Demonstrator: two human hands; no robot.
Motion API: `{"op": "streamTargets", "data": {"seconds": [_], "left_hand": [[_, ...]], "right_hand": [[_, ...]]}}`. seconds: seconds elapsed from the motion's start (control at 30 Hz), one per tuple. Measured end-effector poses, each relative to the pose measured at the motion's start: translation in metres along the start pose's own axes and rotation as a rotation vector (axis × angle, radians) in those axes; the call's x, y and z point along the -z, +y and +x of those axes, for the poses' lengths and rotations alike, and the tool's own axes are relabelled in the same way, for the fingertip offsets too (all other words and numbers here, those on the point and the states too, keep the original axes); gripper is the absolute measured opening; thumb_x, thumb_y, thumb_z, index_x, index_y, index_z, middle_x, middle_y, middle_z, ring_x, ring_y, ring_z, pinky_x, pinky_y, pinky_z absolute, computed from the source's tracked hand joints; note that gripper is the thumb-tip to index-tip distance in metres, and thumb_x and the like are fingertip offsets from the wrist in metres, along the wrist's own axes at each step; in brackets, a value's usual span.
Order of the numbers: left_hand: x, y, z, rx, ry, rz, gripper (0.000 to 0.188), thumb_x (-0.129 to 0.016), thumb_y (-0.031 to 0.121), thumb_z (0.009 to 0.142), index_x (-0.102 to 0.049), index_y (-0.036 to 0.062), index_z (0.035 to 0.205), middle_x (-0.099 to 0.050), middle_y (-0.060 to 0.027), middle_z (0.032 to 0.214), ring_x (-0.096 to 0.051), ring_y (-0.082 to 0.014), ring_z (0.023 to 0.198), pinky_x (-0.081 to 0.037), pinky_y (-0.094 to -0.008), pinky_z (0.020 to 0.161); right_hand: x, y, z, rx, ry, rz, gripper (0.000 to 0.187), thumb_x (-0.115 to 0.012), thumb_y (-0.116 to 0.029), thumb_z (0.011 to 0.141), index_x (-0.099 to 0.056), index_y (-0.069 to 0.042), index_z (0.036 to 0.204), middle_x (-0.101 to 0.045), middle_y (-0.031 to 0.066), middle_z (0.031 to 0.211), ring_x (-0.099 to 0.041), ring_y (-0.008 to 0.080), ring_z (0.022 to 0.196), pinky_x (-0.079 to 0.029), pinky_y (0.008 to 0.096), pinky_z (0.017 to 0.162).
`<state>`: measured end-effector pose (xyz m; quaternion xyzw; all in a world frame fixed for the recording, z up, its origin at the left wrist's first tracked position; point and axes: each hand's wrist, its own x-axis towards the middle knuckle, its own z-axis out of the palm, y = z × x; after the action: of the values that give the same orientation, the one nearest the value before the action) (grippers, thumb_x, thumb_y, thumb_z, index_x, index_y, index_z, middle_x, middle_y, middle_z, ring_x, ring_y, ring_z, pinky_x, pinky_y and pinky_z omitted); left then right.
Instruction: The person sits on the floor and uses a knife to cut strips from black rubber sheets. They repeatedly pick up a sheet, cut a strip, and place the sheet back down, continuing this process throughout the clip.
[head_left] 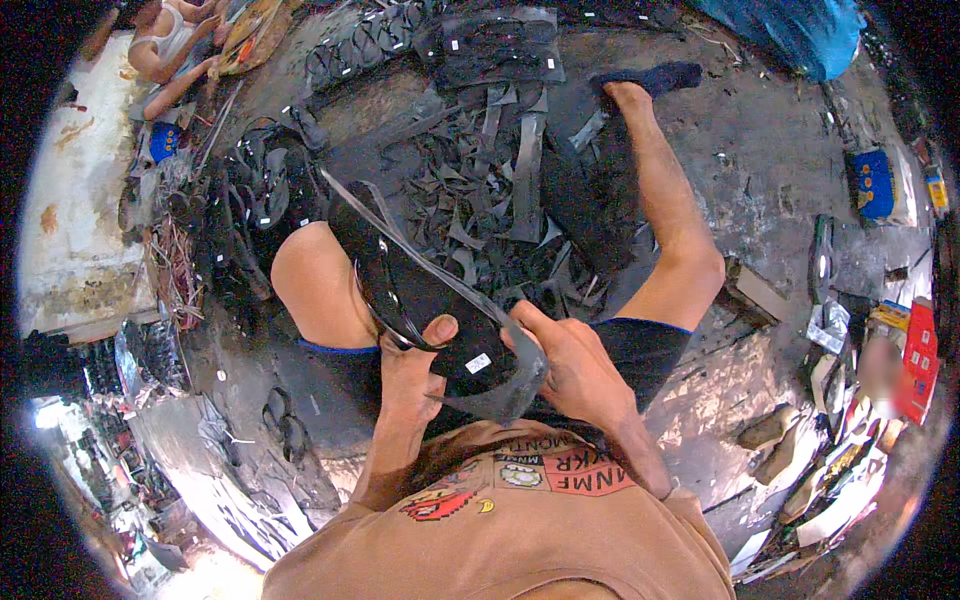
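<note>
A black sandal (420, 290) with a shiny strap and a small white label near its heel lies slantwise over my lap, toe toward the upper left. My left hand (412, 375) is closed on its left side near the heel, with the thumb over the top. Along the sole's right side runs a thin grey rubber strip (440, 265), standing away from the edge and widening into a flap round the heel. My right hand (575, 365) is closed on this strip by the heel. Whether its curled fingers also hold a tool is hidden.
Dark rubber offcuts (460, 190) lie heaped between my legs. More black sandals (265, 185) are piled at the left, with others in rows at the far side. A blue box (872, 185) stands at right, a blue plastic sheet (800, 35) beyond. Another person (165, 45) sits far left.
</note>
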<state>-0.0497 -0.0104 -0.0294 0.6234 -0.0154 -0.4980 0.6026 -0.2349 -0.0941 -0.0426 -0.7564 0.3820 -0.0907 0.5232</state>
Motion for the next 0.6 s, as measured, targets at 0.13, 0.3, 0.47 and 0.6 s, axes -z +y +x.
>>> {"op": "streamTargets", "data": {"seconds": [0.13,0.3,0.47,0.6], "left_hand": [[0.014,-0.003,0.004,-0.029,-0.059,-0.121,0.059,-0.086,0.01,0.078,-0.061,0.0042,0.131,-0.071,-0.0085,0.115,-0.071,-0.0246,0.102,-0.061,-0.0408,0.091],[0.03,0.0,-0.002,0.006,-0.141,-0.217,0.062,-0.081,0.01,0.081,-0.056,0.0033,0.137,-0.068,-0.0099,0.124,-0.07,-0.0282,0.11,-0.06,-0.044,0.097],[0.016,0.003,-0.005,0.024,-0.181,-0.147,0.057,-0.081,0.013,0.082,-0.058,0.0002,0.133,-0.07,-0.0129,0.121,-0.071,-0.0281,0.108,-0.061,-0.0434,0.094],[0.022,-0.002,0.002,0.039,-0.218,-0.172,0.057,-0.083,0.015,0.082,-0.059,-0.0002,0.132,-0.071,-0.0133,0.118,-0.072,-0.0264,0.106,-0.062,-0.0429,0.092]], "right_hand": [[-0.009,-0.01,0.011,-0.027,-0.064,0.058,0.025,-0.049,-0.032,0.108,-0.055,-0.009,0.116,-0.066,0.0284,0.077,-0.065,0.0512,0.077,-0.051,0.0603,0.068],[0.003,0.008,-0.021,-0.08,-0.2,0.033,0.028,-0.048,-0.035,0.108,-0.056,-0.009,0.116,-0.066,0.0281,0.081,-0.065,0.0514,0.082,-0.051,0.0595,0.071],[-0.004,0.012,0.014,0.063,-0.106,0.065,0.034,-0.049,-0.039,0.108,-0.056,-0.007,0.113,-0.065,0.0263,0.081,-0.064,0.0509,0.081,-0.048,0.0589,0.071],[-0.013,0.011,0.038,0.128,-0.062,0.097,0.032,-0.048,-0.038,0.108,-0.056,-0.007,0.112,-0.064,0.0251,0.08,-0.063,0.0505,0.078,-0.049,0.0579,0.07]]}}
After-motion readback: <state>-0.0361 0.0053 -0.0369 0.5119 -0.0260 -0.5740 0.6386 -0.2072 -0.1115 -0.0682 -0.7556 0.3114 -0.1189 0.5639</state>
